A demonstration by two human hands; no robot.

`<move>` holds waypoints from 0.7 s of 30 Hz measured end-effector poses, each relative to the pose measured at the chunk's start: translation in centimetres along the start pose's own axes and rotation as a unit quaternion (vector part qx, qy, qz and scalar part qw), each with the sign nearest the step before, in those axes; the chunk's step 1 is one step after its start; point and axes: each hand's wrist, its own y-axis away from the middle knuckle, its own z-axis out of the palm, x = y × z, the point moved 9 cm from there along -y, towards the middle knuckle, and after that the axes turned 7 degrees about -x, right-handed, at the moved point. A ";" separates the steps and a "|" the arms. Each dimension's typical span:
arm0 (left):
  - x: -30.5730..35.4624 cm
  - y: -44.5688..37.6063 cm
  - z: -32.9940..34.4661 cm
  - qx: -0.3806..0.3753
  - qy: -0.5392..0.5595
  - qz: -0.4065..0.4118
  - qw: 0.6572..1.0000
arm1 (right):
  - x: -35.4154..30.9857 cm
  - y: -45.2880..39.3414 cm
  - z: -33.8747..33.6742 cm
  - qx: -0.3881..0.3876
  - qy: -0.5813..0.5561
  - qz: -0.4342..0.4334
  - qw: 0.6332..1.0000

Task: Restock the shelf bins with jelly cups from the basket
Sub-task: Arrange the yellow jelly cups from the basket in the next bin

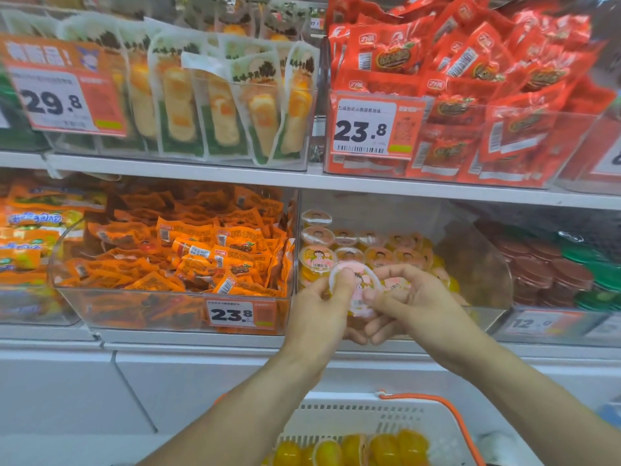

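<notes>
Head view: left hand (317,306) and right hand (408,299) both pinch one round jelly cup (361,290) with a glossy pink foil lid, in front of the clear plastic bin (484,264) of similar cups. Below, a white slotted basket (379,418) holds yellow cups. Orange snack packets (188,260) fill the neighbouring bin.

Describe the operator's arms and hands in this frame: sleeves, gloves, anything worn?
Both forearms are bare as far as the frame shows, with no sleeve edge in view. The left hand and right hand wear no gloves. No rings, watch, wristband or markings show on either wrist or on the visible fingers.
</notes>
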 end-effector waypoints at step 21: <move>-2.6 -1.4 -0.5 0.015 -0.133 -0.075 0.988 | 2.3 -18.9 -6.9 0.221 0.151 0.091 0.959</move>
